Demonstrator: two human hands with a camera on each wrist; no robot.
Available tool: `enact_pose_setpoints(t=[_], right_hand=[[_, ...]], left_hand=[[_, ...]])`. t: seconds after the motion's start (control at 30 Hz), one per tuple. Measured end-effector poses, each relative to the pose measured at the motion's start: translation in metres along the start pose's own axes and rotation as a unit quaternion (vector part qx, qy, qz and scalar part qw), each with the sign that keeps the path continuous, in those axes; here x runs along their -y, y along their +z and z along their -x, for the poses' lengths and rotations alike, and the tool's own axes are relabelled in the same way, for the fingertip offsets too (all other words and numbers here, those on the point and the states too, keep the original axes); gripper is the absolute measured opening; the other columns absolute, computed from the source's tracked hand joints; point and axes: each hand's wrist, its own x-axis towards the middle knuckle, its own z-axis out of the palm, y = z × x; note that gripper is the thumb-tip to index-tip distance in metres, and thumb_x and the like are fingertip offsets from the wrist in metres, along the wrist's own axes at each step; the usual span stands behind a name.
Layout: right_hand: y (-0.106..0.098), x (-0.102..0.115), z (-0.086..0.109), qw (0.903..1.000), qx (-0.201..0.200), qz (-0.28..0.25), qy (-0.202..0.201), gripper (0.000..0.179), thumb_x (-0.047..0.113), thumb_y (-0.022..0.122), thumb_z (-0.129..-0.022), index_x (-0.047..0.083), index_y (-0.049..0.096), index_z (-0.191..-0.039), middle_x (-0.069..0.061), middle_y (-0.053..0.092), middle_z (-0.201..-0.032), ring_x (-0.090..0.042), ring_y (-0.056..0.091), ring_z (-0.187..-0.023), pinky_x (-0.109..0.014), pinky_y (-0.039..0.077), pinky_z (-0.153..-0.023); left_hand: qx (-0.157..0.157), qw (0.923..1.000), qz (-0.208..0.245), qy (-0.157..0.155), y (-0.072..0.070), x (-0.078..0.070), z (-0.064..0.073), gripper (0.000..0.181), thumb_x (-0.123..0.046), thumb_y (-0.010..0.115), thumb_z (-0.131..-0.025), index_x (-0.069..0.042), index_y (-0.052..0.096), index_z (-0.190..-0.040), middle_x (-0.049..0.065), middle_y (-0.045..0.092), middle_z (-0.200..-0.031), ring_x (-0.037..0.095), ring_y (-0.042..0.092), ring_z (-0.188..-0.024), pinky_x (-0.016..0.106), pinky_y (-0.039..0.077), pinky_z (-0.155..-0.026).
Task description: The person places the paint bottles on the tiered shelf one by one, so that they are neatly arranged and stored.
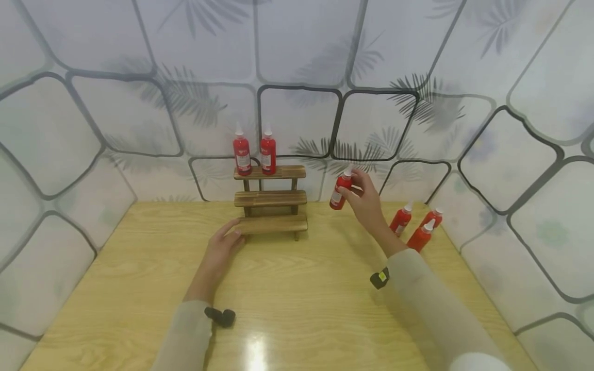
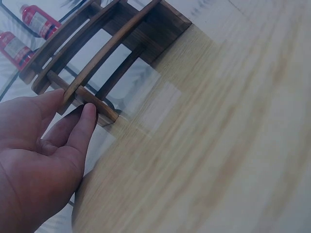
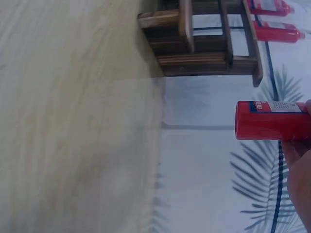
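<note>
A three-step wooden rack [image 1: 270, 198] stands at the back of the table, with two red bottles [image 1: 242, 153] [image 1: 267, 151] on its top step. My right hand [image 1: 366, 201] holds a third red bottle [image 1: 341, 190] in the air to the right of the rack; the right wrist view shows that bottle [image 3: 269, 120] beside the rack [image 3: 204, 43]. My left hand [image 1: 223, 245] lies flat on the table, fingertips [image 2: 90, 114] touching the left end of the bottom step [image 2: 97, 99].
Three more red bottles [image 1: 401, 218] [image 1: 431, 216] [image 1: 421, 236] stand at the right, near the patterned wall [image 1: 510, 154]. The wooden table [image 1: 287, 304] is walled at the back and on both sides.
</note>
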Motion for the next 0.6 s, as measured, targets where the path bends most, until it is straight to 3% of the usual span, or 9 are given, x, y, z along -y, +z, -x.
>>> enact_pose_setpoints(t=[0.2,0.37,0.6], right_hand=[[0.014,0.005,-0.023,0.9998,0.008,0.001,-0.019,0.060,0.018,0.073,-0.094,0.010,0.045,-0.146,-0.017,0.058,-0.136,-0.029,0.059,-0.123,-0.037,0.057,-0.104],[0.031,0.017,-0.041,0.9986,0.024,-0.009,-0.046,0.058,0.014,0.072,-0.094,0.006,0.045,-0.145,-0.019,0.059,-0.133,-0.030,0.060,-0.120,-0.036,0.058,-0.101],[0.054,0.034,-0.064,0.9976,0.032,-0.007,-0.061,0.058,0.004,0.070,-0.094,-0.002,0.043,-0.144,-0.025,0.058,-0.134,-0.034,0.058,-0.122,-0.044,0.055,-0.106]], left_hand=[[0.001,0.9999,-0.012,0.011,-0.004,0.005,-0.002,0.054,-0.022,0.053,-0.106,-0.014,0.035,-0.156,0.024,0.032,-0.159,0.037,0.046,-0.140,0.025,0.051,-0.108],[-0.003,0.9999,-0.009,0.010,-0.004,0.006,-0.002,0.053,-0.021,0.054,-0.106,-0.014,0.036,-0.156,0.023,0.032,-0.159,0.035,0.047,-0.139,0.025,0.051,-0.108],[-0.009,0.9999,0.002,0.014,-0.002,0.004,-0.003,0.052,-0.015,0.052,-0.106,-0.009,0.036,-0.155,0.025,0.038,-0.154,0.032,0.052,-0.134,0.028,0.051,-0.109]])
